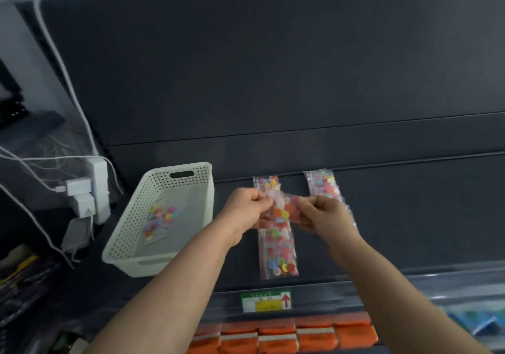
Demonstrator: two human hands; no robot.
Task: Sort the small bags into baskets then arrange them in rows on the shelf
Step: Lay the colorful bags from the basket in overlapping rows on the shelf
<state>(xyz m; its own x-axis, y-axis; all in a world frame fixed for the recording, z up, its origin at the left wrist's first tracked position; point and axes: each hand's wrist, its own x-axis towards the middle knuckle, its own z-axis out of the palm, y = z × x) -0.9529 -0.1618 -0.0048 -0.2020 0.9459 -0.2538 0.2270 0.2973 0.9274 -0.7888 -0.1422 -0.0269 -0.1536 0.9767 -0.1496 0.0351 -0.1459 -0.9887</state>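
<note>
glossy plastic bags (278, 252), perforated plastic basket (128, 233)

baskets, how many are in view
1. The basket sits on the shelf, left of the left hand, with bags inside. Others may lie out of view.
</note>
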